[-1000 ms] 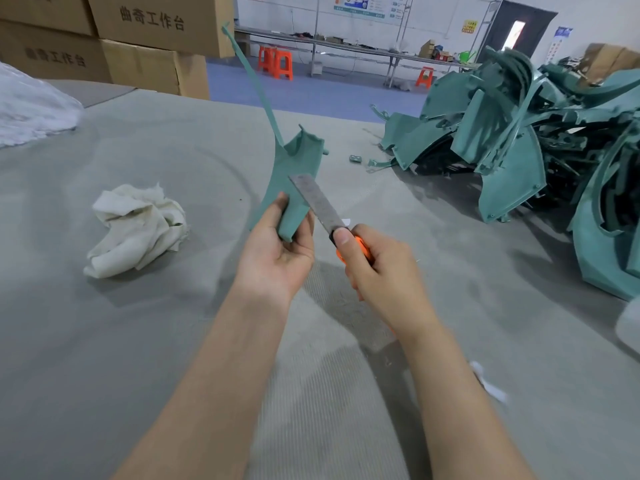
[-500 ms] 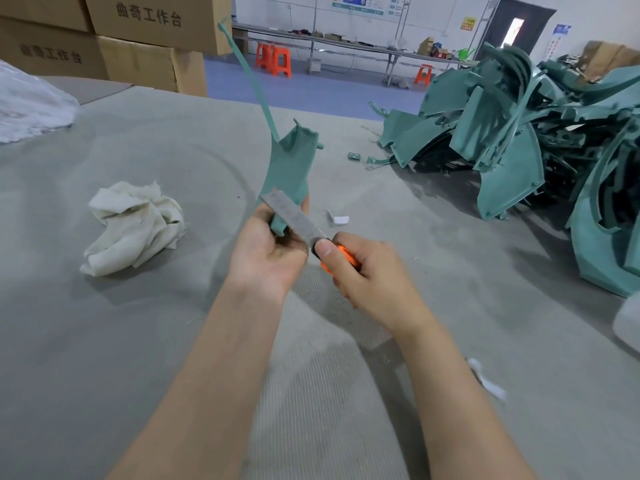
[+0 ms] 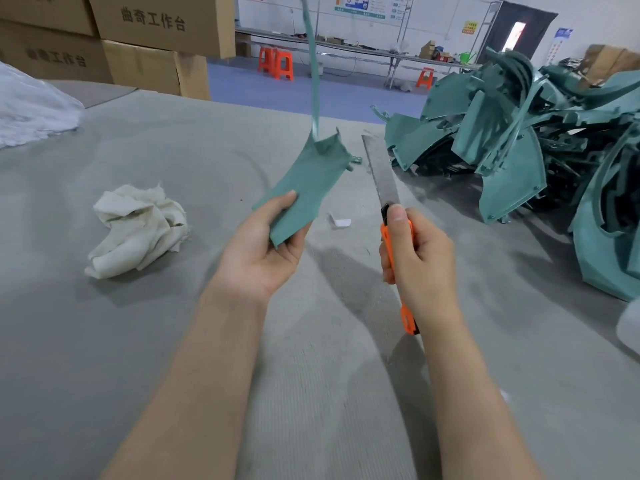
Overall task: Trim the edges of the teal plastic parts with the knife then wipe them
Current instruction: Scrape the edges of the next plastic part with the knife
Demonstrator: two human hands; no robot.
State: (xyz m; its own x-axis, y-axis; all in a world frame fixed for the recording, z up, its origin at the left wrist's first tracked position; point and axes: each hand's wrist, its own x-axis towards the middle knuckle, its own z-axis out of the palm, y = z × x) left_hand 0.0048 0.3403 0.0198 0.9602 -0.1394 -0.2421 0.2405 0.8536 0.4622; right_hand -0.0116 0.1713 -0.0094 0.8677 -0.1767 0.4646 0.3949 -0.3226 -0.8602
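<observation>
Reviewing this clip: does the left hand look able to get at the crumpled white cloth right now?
Probably not yet. The left hand grips the teal plastic part, so it is occupied, though nothing lies between it and the crumpled white cloth on the grey table.

The left forearm (image 3: 194, 375) and the right forearm (image 3: 467, 393) are bare along the whole length that shows, slim and smooth. The left hand (image 3: 263, 251) and the right hand (image 3: 422, 261) are bare as well. The nail (image 3: 397, 218) on the right thumb is cut short, with a rounded tip. Faint creases mark the left wrist (image 3: 239, 292).
</observation>
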